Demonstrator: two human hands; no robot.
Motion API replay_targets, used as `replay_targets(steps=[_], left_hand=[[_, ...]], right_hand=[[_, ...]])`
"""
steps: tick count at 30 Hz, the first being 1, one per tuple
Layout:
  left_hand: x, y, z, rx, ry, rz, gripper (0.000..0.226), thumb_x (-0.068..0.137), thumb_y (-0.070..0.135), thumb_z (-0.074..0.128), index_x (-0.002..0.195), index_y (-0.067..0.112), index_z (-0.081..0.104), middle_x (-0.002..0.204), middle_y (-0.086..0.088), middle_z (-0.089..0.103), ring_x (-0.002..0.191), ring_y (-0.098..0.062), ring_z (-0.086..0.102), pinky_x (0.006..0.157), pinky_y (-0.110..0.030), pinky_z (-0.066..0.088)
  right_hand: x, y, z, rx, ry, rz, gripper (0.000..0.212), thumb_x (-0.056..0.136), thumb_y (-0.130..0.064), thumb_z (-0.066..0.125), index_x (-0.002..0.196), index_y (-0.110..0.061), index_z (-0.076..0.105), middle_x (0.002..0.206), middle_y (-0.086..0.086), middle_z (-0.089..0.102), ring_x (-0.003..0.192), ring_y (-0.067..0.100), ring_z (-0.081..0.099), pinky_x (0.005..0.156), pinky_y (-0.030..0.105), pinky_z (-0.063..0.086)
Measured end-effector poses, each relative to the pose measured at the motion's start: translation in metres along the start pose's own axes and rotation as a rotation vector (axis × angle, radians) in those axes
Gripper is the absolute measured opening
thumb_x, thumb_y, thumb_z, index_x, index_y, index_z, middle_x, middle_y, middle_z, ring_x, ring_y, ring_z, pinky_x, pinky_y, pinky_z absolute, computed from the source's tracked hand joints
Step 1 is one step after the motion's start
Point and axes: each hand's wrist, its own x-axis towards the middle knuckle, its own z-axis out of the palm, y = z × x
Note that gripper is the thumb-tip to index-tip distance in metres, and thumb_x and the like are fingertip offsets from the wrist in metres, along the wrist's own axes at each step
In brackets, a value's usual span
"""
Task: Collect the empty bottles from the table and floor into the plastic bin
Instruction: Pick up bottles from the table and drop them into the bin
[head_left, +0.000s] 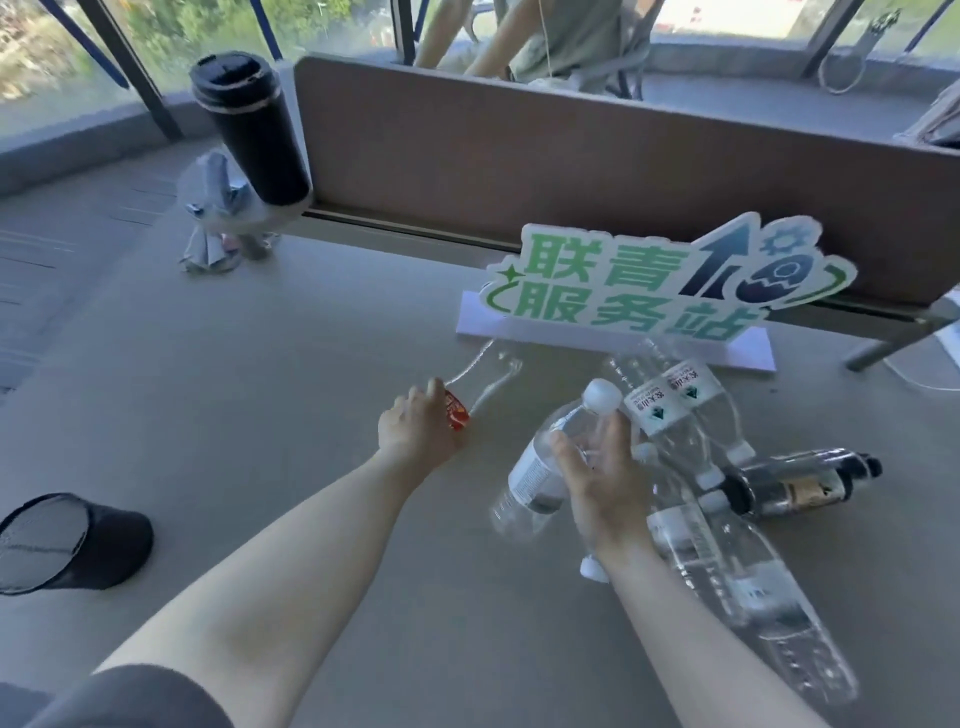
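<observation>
My left hand (418, 428) is closed on a clear bottle with a red label (480, 382) that lies on the grey table (260, 415). My right hand (605, 483) grips a clear white-capped bottle (550, 457), tilted with its cap up. Right of that hand lies a heap of several clear bottles: two with white and green labels (670, 400), a long one (753, 587) toward the front edge, and a dark bottle (800, 480) on its side. No plastic bin is in view.
A green and white sign (649, 291) stands behind the bottles, before a brown partition (571, 156). A black tumbler (249, 124) sits at the back left, a dark cap (72, 543) at the left edge. A person sits beyond the partition.
</observation>
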Motion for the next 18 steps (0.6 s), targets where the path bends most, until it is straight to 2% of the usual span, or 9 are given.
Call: replay_targets(steps=[5, 8, 11, 12, 13, 14, 15, 16, 18], left_hand=[[-0.07, -0.026, -0.027, -0.289, 0.185, -0.243, 0.04, 0.073, 0.043, 0.057, 0.103, 0.02, 0.044, 0.096, -0.002, 0.058, 0.093, -0.03, 0.058, 0.07, -0.034, 0.041], [-0.115, -0.048, -0.051, -0.381, 0.307, -0.331, 0.032, 0.073, 0.041, 0.056, 0.095, 0.022, 0.042, 0.089, 0.003, 0.057, 0.085, -0.027, 0.057, 0.066, -0.033, 0.042], [-0.165, -0.079, -0.073, -0.439, 0.426, -0.428, 0.032, 0.073, 0.041, 0.058, 0.094, 0.024, 0.042, 0.086, 0.006, 0.057, 0.08, -0.023, 0.055, 0.065, -0.032, 0.04], [-0.183, -0.092, -0.078, -0.463, 0.465, -0.463, 0.032, 0.074, 0.041, 0.059, 0.095, 0.024, 0.042, 0.087, 0.005, 0.058, 0.079, -0.022, 0.054, 0.066, -0.032, 0.039], [-0.203, -0.106, -0.081, -0.487, 0.503, -0.494, 0.032, 0.074, 0.041, 0.06, 0.095, 0.024, 0.042, 0.087, 0.004, 0.058, 0.079, -0.023, 0.054, 0.066, -0.032, 0.04], [-0.223, -0.12, -0.082, -0.506, 0.542, -0.524, 0.033, 0.075, 0.042, 0.061, 0.095, 0.025, 0.042, 0.088, 0.003, 0.059, 0.079, -0.023, 0.055, 0.066, -0.033, 0.041], [-0.245, -0.135, -0.083, -0.519, 0.577, -0.56, 0.034, 0.075, 0.044, 0.062, 0.095, 0.025, 0.042, 0.087, 0.002, 0.06, 0.079, -0.024, 0.056, 0.066, -0.034, 0.042], [-0.267, -0.15, -0.082, -0.531, 0.607, -0.606, 0.034, 0.076, 0.046, 0.063, 0.096, 0.026, 0.043, 0.086, 0.002, 0.06, 0.077, -0.023, 0.057, 0.065, -0.034, 0.043], [-0.311, -0.18, -0.074, -0.591, 0.645, -0.717, 0.035, 0.078, 0.046, 0.064, 0.098, 0.028, 0.043, 0.086, 0.003, 0.059, 0.075, -0.02, 0.056, 0.065, -0.032, 0.04]], right_hand=[[-0.011, -0.018, 0.012, 0.074, -0.147, -0.022, 0.047, 0.08, -0.05, 0.058, 0.121, -0.036, 0.041, 0.108, -0.007, 0.058, 0.104, 0.012, 0.057, 0.091, 0.034, 0.044], [-0.02, -0.039, 0.034, 0.092, -0.271, -0.076, 0.048, 0.076, -0.054, 0.059, 0.12, -0.044, 0.041, 0.1, -0.002, 0.061, 0.095, 0.011, 0.061, 0.086, 0.038, 0.047], [-0.038, -0.062, 0.068, 0.092, -0.431, -0.153, 0.055, 0.072, -0.059, 0.06, 0.12, -0.041, 0.04, 0.09, -0.008, 0.065, 0.092, 0.011, 0.064, 0.088, 0.042, 0.049], [-0.048, -0.069, 0.081, 0.088, -0.486, -0.176, 0.056, 0.073, -0.058, 0.06, 0.121, -0.039, 0.039, 0.089, -0.009, 0.065, 0.09, 0.007, 0.064, 0.088, 0.036, 0.049], [-0.061, -0.077, 0.095, 0.082, -0.547, -0.205, 0.056, 0.074, -0.056, 0.059, 0.123, -0.036, 0.038, 0.09, -0.008, 0.066, 0.085, -0.001, 0.062, 0.083, 0.023, 0.048], [-0.076, -0.085, 0.108, 0.073, -0.604, -0.231, 0.056, 0.075, -0.053, 0.058, 0.124, -0.033, 0.038, 0.092, -0.006, 0.066, 0.08, -0.008, 0.06, 0.073, 0.012, 0.044], [-0.092, -0.093, 0.12, 0.065, -0.656, -0.255, 0.055, 0.076, -0.052, 0.056, 0.124, -0.031, 0.039, 0.092, -0.003, 0.066, 0.076, -0.01, 0.058, 0.064, 0.008, 0.04], [-0.109, -0.098, 0.134, 0.056, -0.703, -0.277, 0.053, 0.077, -0.05, 0.056, 0.123, -0.029, 0.039, 0.092, -0.002, 0.065, 0.075, -0.01, 0.058, 0.061, 0.009, 0.039], [-0.145, -0.104, 0.16, 0.05, -0.801, -0.316, 0.047, 0.078, -0.046, 0.059, 0.119, -0.029, 0.041, 0.087, -0.001, 0.064, 0.076, -0.003, 0.059, 0.066, 0.019, 0.042]])
